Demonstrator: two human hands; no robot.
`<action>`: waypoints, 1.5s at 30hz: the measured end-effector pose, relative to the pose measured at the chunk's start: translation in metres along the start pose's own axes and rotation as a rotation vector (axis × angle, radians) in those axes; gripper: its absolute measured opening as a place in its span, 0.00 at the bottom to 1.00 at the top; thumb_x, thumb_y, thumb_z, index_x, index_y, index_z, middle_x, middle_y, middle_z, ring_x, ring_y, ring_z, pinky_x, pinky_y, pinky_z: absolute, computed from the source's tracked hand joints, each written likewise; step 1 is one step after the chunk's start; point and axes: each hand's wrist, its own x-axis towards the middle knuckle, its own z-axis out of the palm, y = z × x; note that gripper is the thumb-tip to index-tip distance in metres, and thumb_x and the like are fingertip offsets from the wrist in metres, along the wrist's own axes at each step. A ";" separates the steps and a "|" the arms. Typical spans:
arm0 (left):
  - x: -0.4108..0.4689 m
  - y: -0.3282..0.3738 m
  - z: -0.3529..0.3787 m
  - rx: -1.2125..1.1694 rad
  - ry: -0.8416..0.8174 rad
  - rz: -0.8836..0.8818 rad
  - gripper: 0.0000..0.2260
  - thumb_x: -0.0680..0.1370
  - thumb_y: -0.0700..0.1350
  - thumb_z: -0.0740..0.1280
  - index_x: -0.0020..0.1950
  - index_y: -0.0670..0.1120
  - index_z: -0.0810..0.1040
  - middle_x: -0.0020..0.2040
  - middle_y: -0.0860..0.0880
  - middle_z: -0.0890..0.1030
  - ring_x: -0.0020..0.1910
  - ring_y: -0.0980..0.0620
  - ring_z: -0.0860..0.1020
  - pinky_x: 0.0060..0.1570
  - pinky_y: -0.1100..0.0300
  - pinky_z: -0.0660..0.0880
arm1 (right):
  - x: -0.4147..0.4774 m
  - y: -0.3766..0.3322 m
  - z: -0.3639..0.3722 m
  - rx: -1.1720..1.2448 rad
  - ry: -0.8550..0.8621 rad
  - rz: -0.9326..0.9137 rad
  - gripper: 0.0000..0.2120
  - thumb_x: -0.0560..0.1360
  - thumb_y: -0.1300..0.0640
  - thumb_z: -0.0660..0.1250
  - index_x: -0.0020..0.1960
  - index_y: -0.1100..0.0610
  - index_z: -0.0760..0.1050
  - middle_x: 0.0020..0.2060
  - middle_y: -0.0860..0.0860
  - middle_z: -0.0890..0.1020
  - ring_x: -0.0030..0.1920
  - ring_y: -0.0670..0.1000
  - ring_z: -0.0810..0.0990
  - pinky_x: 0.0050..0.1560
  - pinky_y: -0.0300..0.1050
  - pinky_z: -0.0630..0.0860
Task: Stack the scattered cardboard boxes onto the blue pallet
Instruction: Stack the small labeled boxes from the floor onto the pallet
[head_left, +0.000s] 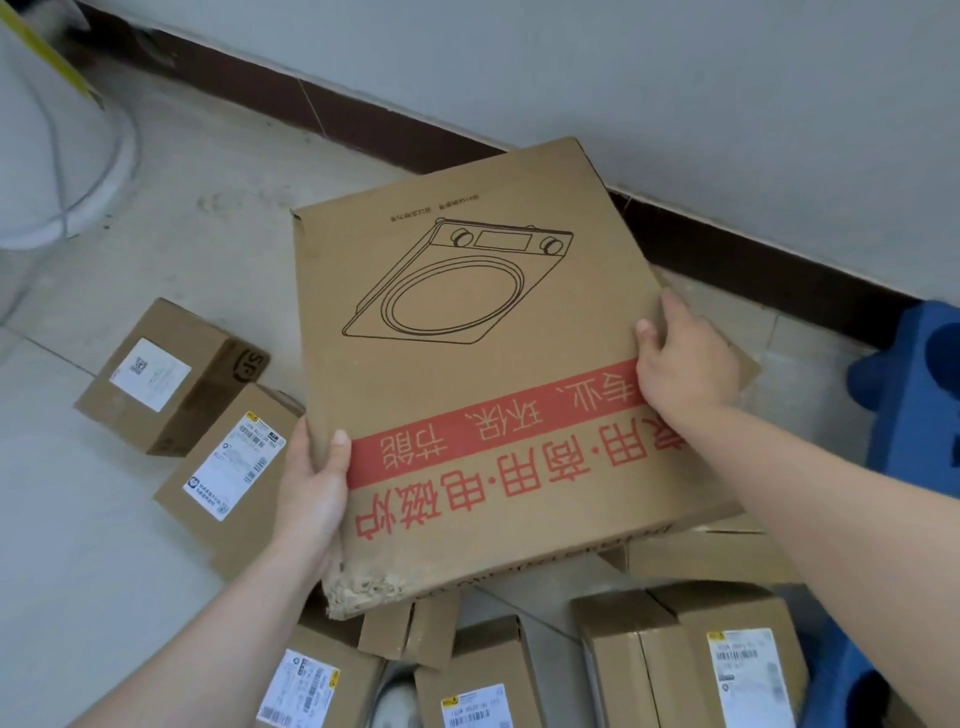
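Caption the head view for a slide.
The left hand and right hand grip a flat printed cardboard box above smaller boxes scattered on the floor, blue pallet at right.

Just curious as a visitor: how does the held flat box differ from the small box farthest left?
The flat box is wide and thin, the small box compact. The left hand and right hand grip the flat box; the small box lies on the floor. The flat box bears a cooker drawing, the small box a white label. Both are brown cardboard.
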 end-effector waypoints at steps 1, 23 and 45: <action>-0.003 0.002 -0.001 0.038 0.020 0.022 0.20 0.79 0.57 0.59 0.71 0.62 0.62 0.61 0.54 0.77 0.55 0.51 0.79 0.55 0.45 0.77 | -0.006 0.003 -0.003 0.010 0.012 0.016 0.23 0.80 0.47 0.52 0.74 0.51 0.58 0.61 0.56 0.76 0.59 0.59 0.75 0.53 0.50 0.72; -0.174 0.129 -0.043 0.204 -0.034 0.306 0.18 0.81 0.55 0.51 0.71 0.63 0.60 0.69 0.54 0.71 0.66 0.50 0.71 0.65 0.45 0.69 | -0.172 0.030 -0.213 0.293 0.217 0.292 0.23 0.80 0.46 0.53 0.74 0.50 0.59 0.66 0.53 0.72 0.64 0.57 0.72 0.59 0.53 0.69; -0.404 0.117 -0.055 0.204 -0.369 0.357 0.27 0.68 0.70 0.52 0.67 0.68 0.65 0.64 0.58 0.77 0.61 0.51 0.77 0.59 0.46 0.74 | -0.412 0.139 -0.350 0.255 0.382 0.538 0.25 0.81 0.46 0.52 0.74 0.57 0.59 0.65 0.56 0.73 0.64 0.58 0.72 0.60 0.51 0.68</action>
